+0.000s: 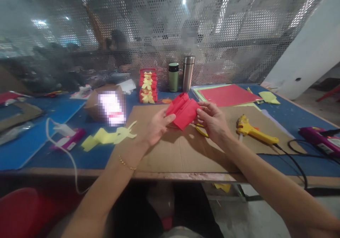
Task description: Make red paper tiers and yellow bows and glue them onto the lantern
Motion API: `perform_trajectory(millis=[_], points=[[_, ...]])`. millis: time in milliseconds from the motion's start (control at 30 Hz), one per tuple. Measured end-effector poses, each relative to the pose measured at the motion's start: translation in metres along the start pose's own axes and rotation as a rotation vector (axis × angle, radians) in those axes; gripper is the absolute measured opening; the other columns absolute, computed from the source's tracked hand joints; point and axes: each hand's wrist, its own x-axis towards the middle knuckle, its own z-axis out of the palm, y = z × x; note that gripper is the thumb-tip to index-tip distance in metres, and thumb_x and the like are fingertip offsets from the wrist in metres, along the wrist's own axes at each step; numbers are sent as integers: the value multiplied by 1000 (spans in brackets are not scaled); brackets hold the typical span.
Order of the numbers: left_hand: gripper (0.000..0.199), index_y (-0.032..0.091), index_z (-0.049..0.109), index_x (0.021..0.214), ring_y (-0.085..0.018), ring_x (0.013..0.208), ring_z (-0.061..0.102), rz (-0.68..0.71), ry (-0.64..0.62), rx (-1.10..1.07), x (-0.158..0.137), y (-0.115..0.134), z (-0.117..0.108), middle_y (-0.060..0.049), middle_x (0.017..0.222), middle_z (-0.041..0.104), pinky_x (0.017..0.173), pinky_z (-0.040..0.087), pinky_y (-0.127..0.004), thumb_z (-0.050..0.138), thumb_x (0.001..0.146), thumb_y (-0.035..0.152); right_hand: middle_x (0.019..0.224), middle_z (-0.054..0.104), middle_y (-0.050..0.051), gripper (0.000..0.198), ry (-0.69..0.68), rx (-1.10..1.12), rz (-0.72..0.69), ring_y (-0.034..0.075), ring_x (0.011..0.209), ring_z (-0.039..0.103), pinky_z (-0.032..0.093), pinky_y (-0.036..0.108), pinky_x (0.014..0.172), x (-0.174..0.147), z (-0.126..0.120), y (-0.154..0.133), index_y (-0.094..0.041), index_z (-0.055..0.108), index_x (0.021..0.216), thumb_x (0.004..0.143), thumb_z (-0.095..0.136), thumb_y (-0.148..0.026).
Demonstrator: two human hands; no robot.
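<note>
Red paper, folded into a small piece [184, 112], is up in my hands, above the cardboard sheet [172, 156] and toward its far edge. My left hand [159, 124] pinches the left side, thumb on top; my right hand [214, 121] grasps the right side between thumb and fingers. I take this for a folding or shaping step; the next move seems to call for light, even pressure along the creases. The yellow glue gun [259, 135] lies toward the right edge of the worktop [92, 160], not in my grasp.
</note>
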Motion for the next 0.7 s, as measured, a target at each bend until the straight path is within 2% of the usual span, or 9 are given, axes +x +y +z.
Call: perform_trajectory(millis=[100, 200, 300, 400, 500, 600, 700], points=[[62, 14, 70, 128, -27, 109, 73, 7, 74, -79, 2, -4, -1, -16, 128, 75, 90, 60, -35, 94, 72, 28, 91, 75, -2, 47, -44, -64, 6, 14, 69, 70, 63, 31, 66, -7, 7, 6, -27, 68, 100, 71, 92, -55], [57, 14, 72, 124, -24, 106, 73, 45, 206, -47, 6, -6, -10, -14, 126, 76, 93, 59, -34, 91, 71, 20, 88, 74, 0, 47, -80, -180, -18, 15, 70, 71, 62, 32, 66, -12, 7, 9, -24, 66, 100, 78, 86, -61], [52, 15, 73, 123, -24, 104, 74, 90, 265, 103, 7, -3, -16, -12, 122, 78, 88, 59, -33, 84, 73, 17, 91, 73, 2, 37, -48, -367, -177, 17, 73, 72, 62, 35, 69, -12, 0, 5, -24, 65, 103, 89, 77, -57], [52, 17, 73, 125, -25, 107, 73, 131, 232, 294, 1, 5, -14, -13, 129, 76, 86, 59, -33, 77, 74, 14, 94, 71, 4, 23, 9, -658, -503, 19, 77, 69, 61, 37, 72, -8, -7, -4, -25, 67, 107, 95, 71, -44], [58, 17, 71, 132, -24, 109, 71, 115, 194, 443, -7, 12, -5, -13, 135, 74, 88, 58, -34, 70, 75, 9, 106, 71, 8, 20, -87, -859, -772, 22, 87, 69, 59, 40, 77, -6, -10, -7, -26, 70, 116, 97, 69, -32], [62, 15, 69, 137, -24, 108, 71, 67, 120, 530, -10, 12, 0, -14, 134, 74, 90, 58, -34, 65, 76, 9, 111, 72, 10, 23, -235, -952, -882, 25, 98, 68, 57, 44, 84, -6, -8, -4, -29, 74, 121, 100, 64, -27], [65, 16, 69, 139, -23, 109, 70, 47, 55, 551, -10, 9, 0, -15, 134, 73, 90, 57, -35, 64, 74, 9, 103, 73, 9, 23, -307, -1009, -889, 27, 98, 67, 54, 46, 87, -9, -7, -1, -28, 78, 118, 103, 62, -34]])
